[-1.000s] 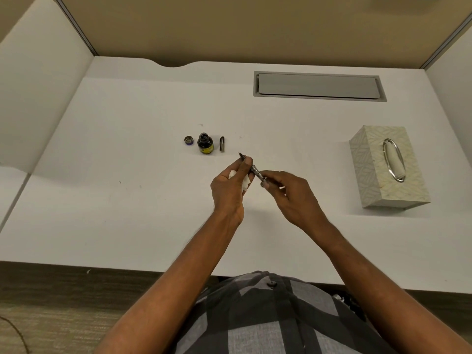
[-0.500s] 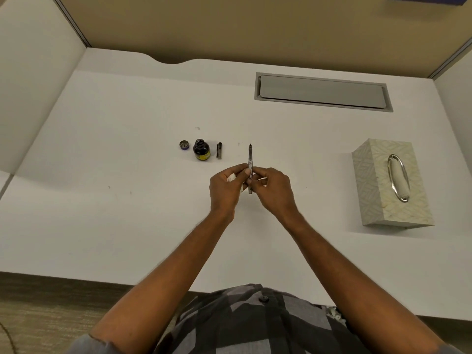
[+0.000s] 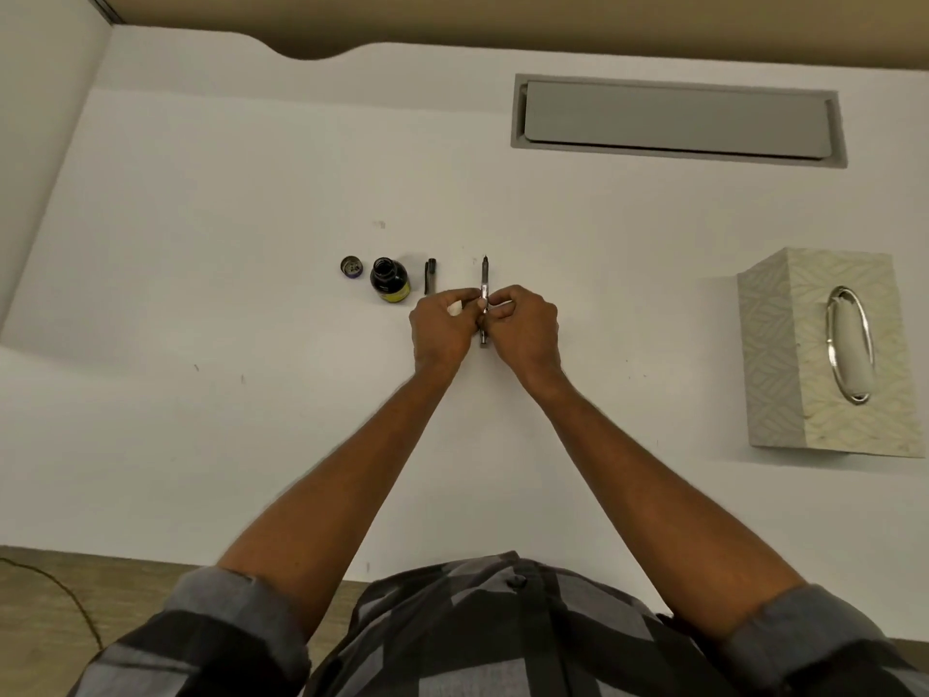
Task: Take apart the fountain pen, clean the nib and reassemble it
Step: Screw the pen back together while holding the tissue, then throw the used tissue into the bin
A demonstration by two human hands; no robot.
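Over the middle of the white bench (image 3: 251, 445), the person has the slim dark-and-silver fountain pen (image 3: 484, 286) pinched between both hands, pointing straight away from the body. The left hand (image 3: 442, 327) has its fingers curled onto the barrel with a scrap of white tissue (image 3: 455, 308) tucked into the same grip, presumably so the wipe is handy. The right hand (image 3: 525, 327) is curled too and pinches the other side. It looks like a two-handed hold for twisting sections, though whether that's unscrewing or screwing back, can't tell. The pen looks bare: thin dark tip at the far end, metal middle, stubby end poking out below the hands. Its small dark pen cap (image 3: 430, 275) lies just to the left, beside the open black ink bottle (image 3: 389, 280) and round bottle lid (image 3: 351, 267), parked close but out of the way.
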